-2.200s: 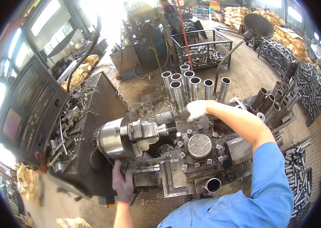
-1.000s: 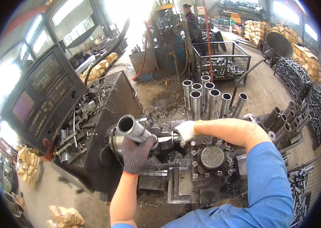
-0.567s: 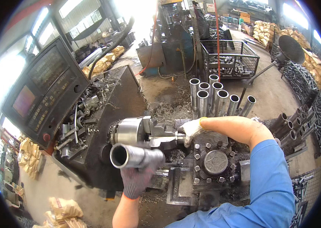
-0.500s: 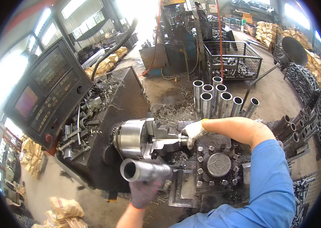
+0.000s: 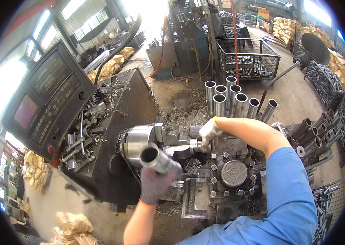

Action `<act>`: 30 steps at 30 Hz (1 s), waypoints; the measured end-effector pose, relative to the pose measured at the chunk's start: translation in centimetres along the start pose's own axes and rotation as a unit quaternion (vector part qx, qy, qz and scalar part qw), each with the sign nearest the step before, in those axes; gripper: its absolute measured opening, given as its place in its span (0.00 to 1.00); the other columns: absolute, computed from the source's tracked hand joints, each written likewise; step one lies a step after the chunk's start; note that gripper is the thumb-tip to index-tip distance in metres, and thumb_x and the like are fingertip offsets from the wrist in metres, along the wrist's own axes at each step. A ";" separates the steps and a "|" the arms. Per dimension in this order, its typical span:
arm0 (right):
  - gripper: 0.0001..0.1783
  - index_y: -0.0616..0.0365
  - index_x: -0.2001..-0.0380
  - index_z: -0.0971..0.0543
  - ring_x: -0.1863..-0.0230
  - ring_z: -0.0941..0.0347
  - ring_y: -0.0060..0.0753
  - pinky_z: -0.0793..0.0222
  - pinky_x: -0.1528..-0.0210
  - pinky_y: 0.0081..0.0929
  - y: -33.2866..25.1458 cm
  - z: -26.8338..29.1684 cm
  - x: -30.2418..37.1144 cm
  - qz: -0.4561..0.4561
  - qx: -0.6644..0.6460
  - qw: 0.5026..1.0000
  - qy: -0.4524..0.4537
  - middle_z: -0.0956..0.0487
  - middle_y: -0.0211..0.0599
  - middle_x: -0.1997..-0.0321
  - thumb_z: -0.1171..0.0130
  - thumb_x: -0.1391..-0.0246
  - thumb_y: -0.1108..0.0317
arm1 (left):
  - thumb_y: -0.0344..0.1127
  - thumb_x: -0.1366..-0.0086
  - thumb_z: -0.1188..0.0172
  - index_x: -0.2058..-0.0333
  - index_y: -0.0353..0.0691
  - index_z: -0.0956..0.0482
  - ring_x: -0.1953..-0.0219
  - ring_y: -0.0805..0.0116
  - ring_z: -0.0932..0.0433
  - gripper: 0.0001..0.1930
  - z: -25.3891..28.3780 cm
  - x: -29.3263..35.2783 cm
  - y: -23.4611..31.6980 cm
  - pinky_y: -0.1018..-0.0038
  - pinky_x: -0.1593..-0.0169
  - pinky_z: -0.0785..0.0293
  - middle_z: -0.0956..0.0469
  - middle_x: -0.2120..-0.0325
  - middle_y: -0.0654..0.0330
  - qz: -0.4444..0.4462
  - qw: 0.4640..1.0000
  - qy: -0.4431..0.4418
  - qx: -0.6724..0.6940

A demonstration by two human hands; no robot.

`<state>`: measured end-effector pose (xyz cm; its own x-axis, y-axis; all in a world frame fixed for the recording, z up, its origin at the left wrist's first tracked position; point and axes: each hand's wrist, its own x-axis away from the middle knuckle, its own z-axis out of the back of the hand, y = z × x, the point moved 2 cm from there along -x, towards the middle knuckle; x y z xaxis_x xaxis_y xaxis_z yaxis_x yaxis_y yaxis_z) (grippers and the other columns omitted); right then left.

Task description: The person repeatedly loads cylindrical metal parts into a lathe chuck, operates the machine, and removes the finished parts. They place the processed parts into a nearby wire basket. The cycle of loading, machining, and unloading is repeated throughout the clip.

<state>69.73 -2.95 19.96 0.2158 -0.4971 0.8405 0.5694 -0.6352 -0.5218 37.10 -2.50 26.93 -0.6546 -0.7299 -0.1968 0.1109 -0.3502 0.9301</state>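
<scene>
My left hand [image 5: 154,187], in a dark glove, is closed around a short, thick-walled metal tube [image 5: 162,160]. That tube is tilted, its open end up and to the left, in front of the lathe chuck [image 5: 139,141]. My right hand [image 5: 210,133] wears a pale glove and reaches over the tool post [image 5: 234,174]. Its fingers are curled onto the bright end of a metal workpiece [image 5: 194,143] between the chuck jaws [image 5: 172,139]. Part of that workpiece is hidden by the jaws and my fingers.
Several bright tubes [image 5: 241,104] stand upright behind the tool post, and darker tubes [image 5: 313,143] lie to the right. A control panel [image 5: 48,102] rises at left beside metal scraps and shavings. A lamp [image 5: 315,49] and a wire bin [image 5: 248,61] are farther back.
My left hand has raised its tube, which now tilts more steeply and sits closer to the chuck jaws. My right hand has shifted slightly, staying at the workpiece end. The view has moved a little.
</scene>
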 end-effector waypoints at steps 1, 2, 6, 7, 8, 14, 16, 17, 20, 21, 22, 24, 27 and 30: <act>0.24 0.51 0.40 0.16 0.44 0.16 0.31 0.28 0.31 0.47 -1.0 0.0 -0.4 0.009 0.000 1.000 -0.018 0.15 0.36 0.38 0.29 0.37 0.56 | 0.31 0.42 0.22 0.55 0.38 0.18 0.57 0.70 0.14 0.18 -0.9 2.0 -0.9 0.69 0.51 0.17 0.15 0.62 0.63 -0.002 0.995 0.003 0.100; 0.24 0.51 0.43 0.14 0.44 0.17 0.29 0.25 0.36 0.40 -1.7 -0.1 -0.6 0.116 0.070 0.990 -0.026 0.13 0.34 0.41 0.27 0.39 0.53 | 0.29 0.42 0.22 0.55 0.39 0.18 0.58 0.71 0.15 0.18 -2.1 4.1 -1.8 0.70 0.51 0.17 0.15 0.62 0.64 0.001 0.995 -0.013 0.101; 0.29 0.53 0.50 0.10 0.54 0.19 0.32 0.25 0.48 0.37 -1.1 -0.6 -1.1 0.202 0.171 0.958 0.109 0.11 0.35 0.54 0.27 0.44 0.41 | 0.32 0.42 0.21 0.54 0.41 0.18 0.58 0.71 0.15 0.18 -7.7 9.4 -5.9 0.69 0.53 0.17 0.15 0.62 0.64 0.016 0.993 -0.052 0.107; 0.32 0.55 0.52 0.10 0.58 0.20 0.33 0.26 0.52 0.39 -0.1 -0.8 -1.0 0.197 0.191 0.954 0.118 0.11 0.37 0.58 0.27 0.45 0.38 | 0.33 0.42 0.21 0.54 0.42 0.17 0.58 0.71 0.14 0.19 -8.5 10.2 -6.8 0.68 0.53 0.17 0.14 0.62 0.63 -0.020 0.998 -0.063 -0.002; 0.35 0.58 0.55 0.10 0.63 0.23 0.33 0.27 0.56 0.41 1.2 -0.6 -0.8 0.098 0.243 0.951 0.164 0.13 0.41 0.63 0.27 0.46 0.35 | 0.38 0.42 0.21 0.53 0.42 0.17 0.59 0.66 0.13 0.20 -9.1 11.3 -7.8 0.66 0.54 0.16 0.13 0.61 0.60 0.021 0.995 -0.083 -0.052; 0.33 0.63 0.52 0.12 0.55 0.21 0.25 0.26 0.50 0.33 2.8 -0.3 0.5 0.235 0.119 0.962 0.071 0.12 0.38 0.57 0.28 0.44 0.41 | 0.40 0.39 0.25 0.50 0.41 0.18 0.57 0.55 0.12 0.20 -10.8 13.3 -10.7 0.63 0.53 0.15 0.14 0.58 0.52 0.031 0.981 -0.103 -0.159; 0.29 0.57 0.49 0.11 0.53 0.18 0.24 0.24 0.49 0.32 1.5 -0.6 0.8 0.202 0.202 0.956 0.073 0.10 0.36 0.52 0.33 0.38 0.43 | 0.40 0.38 0.25 0.49 0.41 0.19 0.55 0.55 0.12 0.21 -10.8 13.5 -9.8 0.63 0.52 0.16 0.14 0.56 0.52 0.036 0.983 -0.091 -0.153; 0.29 0.55 0.48 0.11 0.55 0.17 0.24 0.23 0.50 0.32 1.0 -0.6 1.0 0.106 0.237 0.958 0.123 0.10 0.35 0.53 0.33 0.37 0.42 | 0.40 0.37 0.25 0.49 0.41 0.19 0.55 0.56 0.13 0.21 -10.6 13.4 -9.0 0.63 0.52 0.16 0.14 0.55 0.52 0.025 0.985 -0.088 -0.145; 0.34 0.60 0.58 0.10 0.64 0.22 0.33 0.27 0.58 0.37 -0.5 -1.8 2.0 0.157 0.217 0.950 0.159 0.11 0.37 0.63 0.26 0.49 0.36 | 0.37 0.38 0.25 0.42 0.36 0.21 0.44 0.55 0.16 0.28 -8.3 11.7 -5.9 0.63 0.41 0.19 0.16 0.49 0.48 0.036 0.991 -0.130 -0.008; 0.34 0.62 0.61 0.10 0.64 0.21 0.34 0.27 0.58 0.38 -0.8 -2.1 2.2 0.159 0.230 0.944 0.177 0.11 0.38 0.64 0.25 0.50 0.37 | 0.36 0.39 0.25 0.39 0.35 0.23 0.41 0.54 0.18 0.31 -6.7 10.2 -4.9 0.62 0.38 0.22 0.17 0.46 0.47 0.017 0.985 -0.172 0.003; 0.36 0.66 0.63 0.12 0.64 0.22 0.35 0.26 0.58 0.39 -0.7 -2.4 2.3 0.150 0.225 0.943 0.191 0.12 0.43 0.65 0.23 0.53 0.38 | 0.35 0.39 0.25 0.36 0.34 0.25 0.38 0.54 0.21 0.33 -4.6 8.6 -3.9 0.62 0.34 0.24 0.19 0.44 0.46 -0.029 0.991 -0.133 -0.002; 0.37 0.68 0.63 0.13 0.65 0.22 0.35 0.26 0.59 0.41 -0.3 -2.5 2.2 0.151 0.182 0.951 0.198 0.13 0.45 0.66 0.23 0.53 0.38 | 0.32 0.41 0.26 0.30 0.32 0.33 0.31 0.52 0.27 0.41 0.0 3.2 -2.9 0.59 0.28 0.31 0.26 0.35 0.43 -0.173 0.983 -0.046 -0.037; 0.37 0.68 0.58 0.14 0.65 0.21 0.36 0.25 0.60 0.40 1.1 -2.2 1.9 0.162 0.213 0.943 0.199 0.14 0.41 0.65 0.23 0.54 0.40 | 0.42 0.39 0.32 0.34 0.35 0.28 0.26 0.44 0.36 0.36 3.8 -5.6 -4.2 0.49 0.24 0.43 0.29 0.33 0.44 -0.212 0.886 0.170 -0.374; 0.34 0.67 0.63 0.13 0.71 0.23 0.36 0.26 0.65 0.40 4.0 -0.9 3.1 0.124 0.176 0.959 0.182 0.14 0.41 0.70 0.26 0.52 0.40 | 0.46 0.40 0.33 0.34 0.37 0.28 0.26 0.43 0.37 0.37 5.0 -8.3 -6.0 0.45 0.22 0.48 0.30 0.32 0.46 -0.293 0.808 0.144 -0.490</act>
<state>71.90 -7.55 20.31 0.1236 -0.8214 0.5568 0.7836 -0.2635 -0.5626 38.11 8.56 24.53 -0.6241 -0.3265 -0.7099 0.4758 -0.8794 -0.0138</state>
